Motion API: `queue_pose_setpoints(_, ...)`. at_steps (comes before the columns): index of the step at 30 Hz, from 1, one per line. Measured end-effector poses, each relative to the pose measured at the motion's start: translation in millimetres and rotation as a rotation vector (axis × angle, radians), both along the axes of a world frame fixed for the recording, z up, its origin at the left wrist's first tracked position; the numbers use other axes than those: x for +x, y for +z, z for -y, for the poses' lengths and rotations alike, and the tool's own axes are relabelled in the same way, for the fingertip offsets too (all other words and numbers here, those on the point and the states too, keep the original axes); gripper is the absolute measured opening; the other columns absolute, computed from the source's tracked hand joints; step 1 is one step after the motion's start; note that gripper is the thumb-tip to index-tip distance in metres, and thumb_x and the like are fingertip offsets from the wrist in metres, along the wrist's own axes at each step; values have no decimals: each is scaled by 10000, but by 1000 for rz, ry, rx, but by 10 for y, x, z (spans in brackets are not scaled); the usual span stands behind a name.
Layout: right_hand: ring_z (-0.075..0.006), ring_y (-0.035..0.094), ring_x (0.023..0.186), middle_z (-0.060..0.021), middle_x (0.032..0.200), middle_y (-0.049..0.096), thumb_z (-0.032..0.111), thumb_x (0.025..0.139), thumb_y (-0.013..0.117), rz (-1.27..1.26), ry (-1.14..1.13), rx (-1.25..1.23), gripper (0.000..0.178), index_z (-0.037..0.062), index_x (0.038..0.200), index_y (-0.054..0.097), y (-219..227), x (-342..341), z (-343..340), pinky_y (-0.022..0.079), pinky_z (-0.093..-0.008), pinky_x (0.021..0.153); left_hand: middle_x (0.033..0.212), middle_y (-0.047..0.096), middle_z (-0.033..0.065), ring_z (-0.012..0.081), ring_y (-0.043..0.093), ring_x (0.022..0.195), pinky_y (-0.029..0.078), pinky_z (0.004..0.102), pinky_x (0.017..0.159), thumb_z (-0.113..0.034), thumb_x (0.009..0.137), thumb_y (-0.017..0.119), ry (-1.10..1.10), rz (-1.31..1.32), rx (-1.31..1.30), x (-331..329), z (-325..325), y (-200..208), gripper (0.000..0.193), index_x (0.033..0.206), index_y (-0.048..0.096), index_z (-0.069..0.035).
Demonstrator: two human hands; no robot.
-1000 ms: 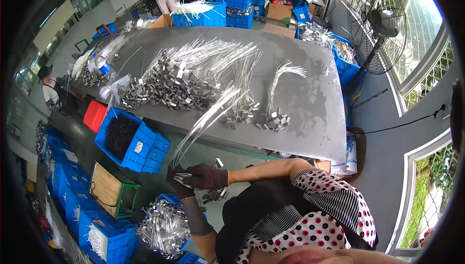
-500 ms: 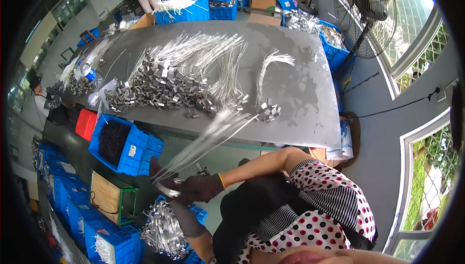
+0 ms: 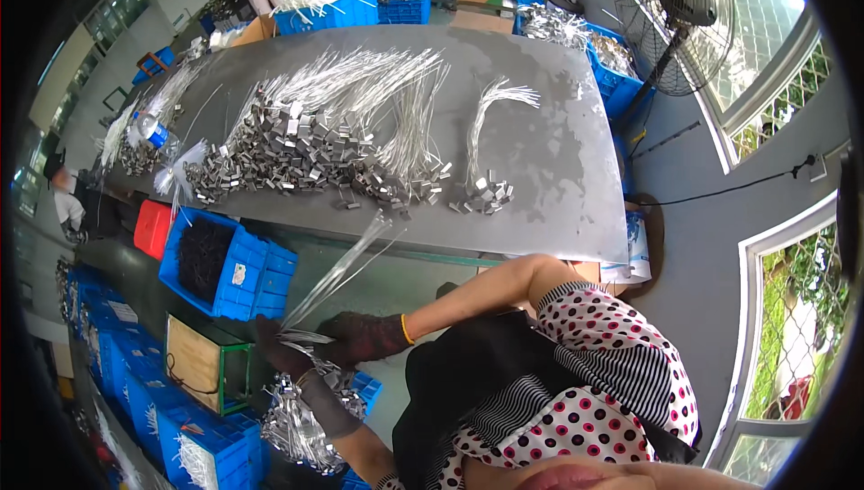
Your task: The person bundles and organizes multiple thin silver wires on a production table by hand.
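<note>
My left hand (image 3: 283,349), in a dark glove with a grey sleeve on the forearm, is closed around a bundle of thin silvery strips (image 3: 340,265). The long part of the bundle slants up and to the right, towards the near edge of the table, its far ends fanned slightly. A short shiny end sticks out of that grip towards my right hand (image 3: 367,337). This hand wears a dark glove with a yellow cuff and is beside the short end; its dark fingers blend together, so their hold is unclear. Below both hands lies a heap of shiny metal strips (image 3: 306,427).
A grey table (image 3: 558,193) bears a pile of small metal buckles (image 3: 297,152) with long strips, and a smaller bunch (image 3: 481,193). Blue crates (image 3: 270,278) and a green-framed stand (image 3: 236,377) are at left. A fan (image 3: 684,4) stands far right; two people are far off at left.
The strip bundle has drawn down and left, its far ends leaving the table edge. My left hand has moved slightly down and left, and a gap has opened between my hands.
</note>
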State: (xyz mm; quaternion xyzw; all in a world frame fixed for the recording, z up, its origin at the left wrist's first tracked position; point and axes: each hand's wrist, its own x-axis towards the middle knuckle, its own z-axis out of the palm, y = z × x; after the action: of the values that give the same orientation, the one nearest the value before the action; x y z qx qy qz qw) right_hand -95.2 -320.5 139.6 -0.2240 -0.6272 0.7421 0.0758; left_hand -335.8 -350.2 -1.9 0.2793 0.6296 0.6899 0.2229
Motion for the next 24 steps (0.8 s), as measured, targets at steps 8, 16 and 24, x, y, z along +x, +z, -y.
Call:
queue_pose_setpoints(8,-345,644,775,-199,846,650,286,861,587,105,266,588,313,-22,909,609,-315,191,-368,507,-454,674,1314,544,175,257,525,1201,347,378,1063,-232,957,382,98,-178,-332,-467,570,-403,436,1269,540,27)
queue_pose_setpoints(16,-372,637,784,-214,860,615,313,777,644,137,-239,1482,378,-32,912,568,-175,240,-257,508,-456,698,993,628,112,224,580,849,443,370,754,-175,902,488,82,-435,-215,-550,952,-1346,217,981,621,-24)
queue_pose_setpoints(24,-338,595,940,-155,999,589,370,746,658,-152,-638,1547,488,49,1101,560,-324,-198,-26,463,-458,859,807,665,77,189,605,660,496,359,599,-128,864,544,-50,-896,-536,-332,-329,-640,146,823,650,-35)
